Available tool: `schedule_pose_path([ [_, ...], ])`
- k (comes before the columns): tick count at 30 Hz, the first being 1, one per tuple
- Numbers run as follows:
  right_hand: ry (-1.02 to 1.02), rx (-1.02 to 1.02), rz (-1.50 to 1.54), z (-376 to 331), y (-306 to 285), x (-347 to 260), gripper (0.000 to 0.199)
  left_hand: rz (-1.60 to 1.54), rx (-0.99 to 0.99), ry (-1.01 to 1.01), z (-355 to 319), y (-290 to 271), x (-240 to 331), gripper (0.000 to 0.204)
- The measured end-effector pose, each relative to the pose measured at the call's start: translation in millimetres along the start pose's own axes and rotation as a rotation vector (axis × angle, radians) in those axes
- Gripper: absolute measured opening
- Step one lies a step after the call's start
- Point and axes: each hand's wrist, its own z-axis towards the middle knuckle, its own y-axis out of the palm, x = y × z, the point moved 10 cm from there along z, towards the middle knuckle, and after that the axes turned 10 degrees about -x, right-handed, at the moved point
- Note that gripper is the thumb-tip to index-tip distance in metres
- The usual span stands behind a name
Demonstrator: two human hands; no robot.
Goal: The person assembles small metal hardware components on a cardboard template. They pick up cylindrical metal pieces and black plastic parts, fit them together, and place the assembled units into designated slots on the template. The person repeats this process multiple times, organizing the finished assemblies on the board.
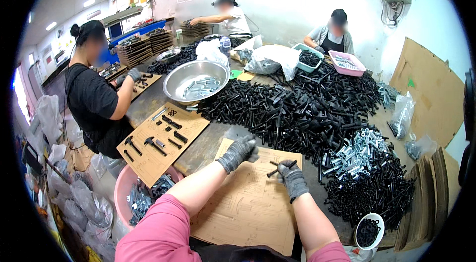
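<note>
Both my hands wear grey gloves. My right hand [293,180] is closed on black bolts [281,168], held over the right upper part of a printed brown cardboard sheet [238,212] in front of me. My left hand [240,154] hovers by that sheet's far edge, close to the big heap of black parts [277,113]. Its fingers are smeared by motion, so what they hold, if anything, does not show. Left of my sheet lies another cardboard board [196,124] with black bolts, clips and small fittings laid out on it.
Silver sleeves [358,153] and small black bolts [369,190] are heaped at the right. A white cup of black rings [370,231] stands at the right edge. A steel bowl [173,81], a pink tub [121,195] and stacked cardboard [421,202] are around me. A co-worker [94,88] works at the left.
</note>
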Motion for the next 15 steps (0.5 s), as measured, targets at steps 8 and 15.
schedule_pose_path([
  [8,-0.119,-0.016,0.256,1.7,53.0,-10.7,0.015,1.445,-0.18,0.209,-42.5,50.5,-0.7,0.035],
  [15,-0.077,-0.002,-0.266,13.6,24.8,-26.2,0.018,1.366,-0.034,0.023,-46.4,-4.9,17.2,0.023],
])
